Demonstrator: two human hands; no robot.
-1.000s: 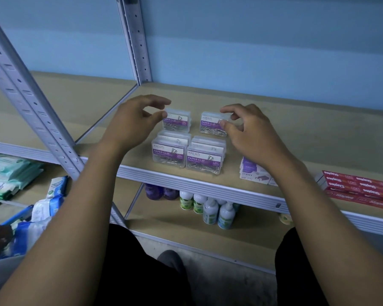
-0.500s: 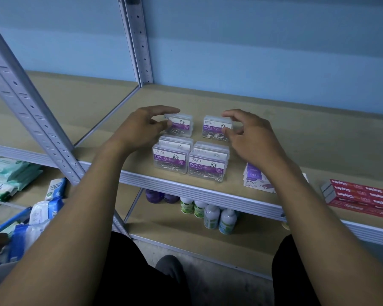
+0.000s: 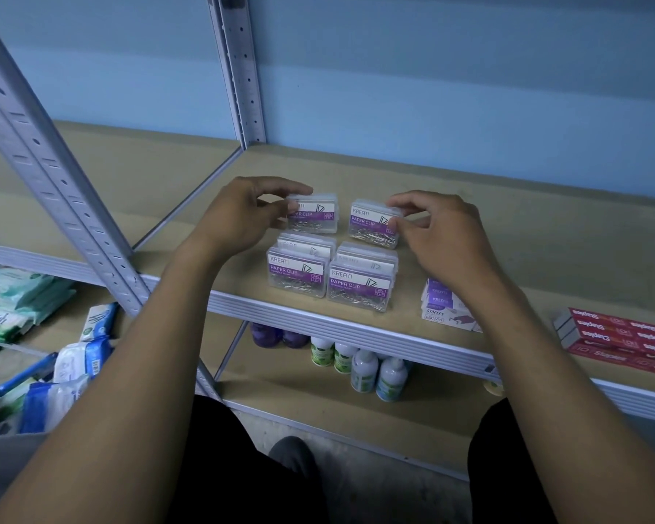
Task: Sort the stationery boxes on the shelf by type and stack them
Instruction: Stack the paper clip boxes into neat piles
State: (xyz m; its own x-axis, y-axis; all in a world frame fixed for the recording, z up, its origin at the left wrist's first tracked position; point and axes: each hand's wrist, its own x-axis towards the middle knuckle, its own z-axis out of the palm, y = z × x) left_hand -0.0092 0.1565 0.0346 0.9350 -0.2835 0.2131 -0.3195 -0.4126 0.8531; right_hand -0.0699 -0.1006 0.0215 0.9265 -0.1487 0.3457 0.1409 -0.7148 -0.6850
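Observation:
Clear paper clip boxes with purple labels stand in two rows on the wooden shelf (image 3: 507, 221). My left hand (image 3: 243, 217) pinches the back left paper clip box (image 3: 316, 219) at its left end. My right hand (image 3: 443, 236) pinches the back right paper clip box (image 3: 371, 226) at its right end. Both boxes rest on the shelf. In front stand two short stacks of paper clip boxes, the left stack (image 3: 297, 274) and the right stack (image 3: 362, 283). White and purple staples boxes (image 3: 441, 306) lie partly under my right wrist. Red staples boxes (image 3: 621, 338) lie at the far right.
A grey slotted upright (image 3: 57, 183) slants across the left, another upright (image 3: 241, 70) stands at the back. Small bottles (image 3: 363, 368) stand on the lower shelf. Wet wipe packs (image 3: 19, 300) and other packets sit at lower left. A blue wall closes the back.
Both hands have closed in on the two back paper clip boxes and now pinch them at their outer ends; the front stacks have not moved.

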